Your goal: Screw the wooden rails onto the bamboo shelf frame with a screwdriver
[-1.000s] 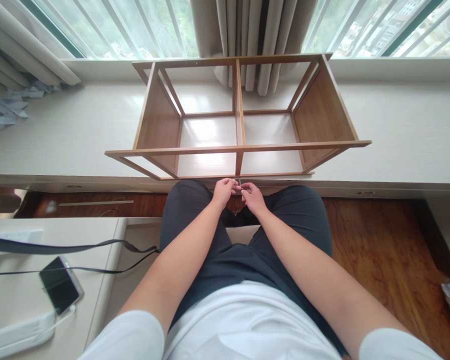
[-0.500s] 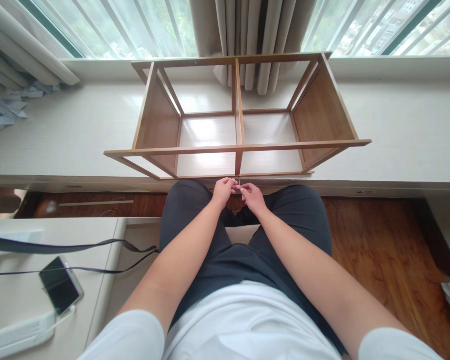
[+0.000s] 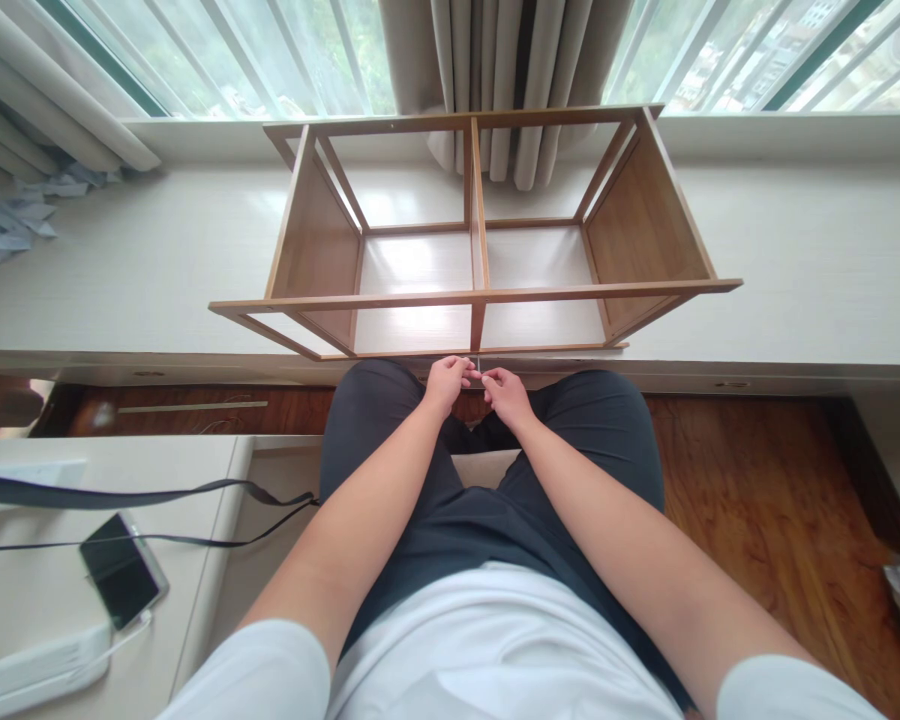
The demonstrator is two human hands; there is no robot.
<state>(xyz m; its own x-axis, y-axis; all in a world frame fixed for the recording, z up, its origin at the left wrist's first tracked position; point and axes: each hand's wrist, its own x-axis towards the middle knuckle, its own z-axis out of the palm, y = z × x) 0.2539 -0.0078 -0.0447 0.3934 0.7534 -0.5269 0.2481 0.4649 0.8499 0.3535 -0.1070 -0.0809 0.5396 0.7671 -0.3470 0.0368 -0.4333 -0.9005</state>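
Note:
Between my knees, just below the front edge of a brown wooden frame (image 3: 412, 300), my two hands meet fingertip to fingertip. My left hand (image 3: 448, 384) is closed, with its fingers curled inward. My right hand (image 3: 507, 396) is closed in a pinch beside it. A thin, pale, metal-looking piece (image 3: 479, 364) stands upright at the fingertips, too small to name. The fingers partly hide it. The frame has side panels and a middle divider, with open spaces between, and rests on the pale window ledge (image 3: 810, 250).
To the left a pale tabletop (image 3: 195, 470) carries a phone (image 3: 124, 570) and a white power strip (image 3: 45, 668). A black strap (image 3: 195, 490) crosses above it. Crumpled paper (image 3: 7, 222) lies at the ledge's far left. Curtains (image 3: 495, 90) hang behind the frame.

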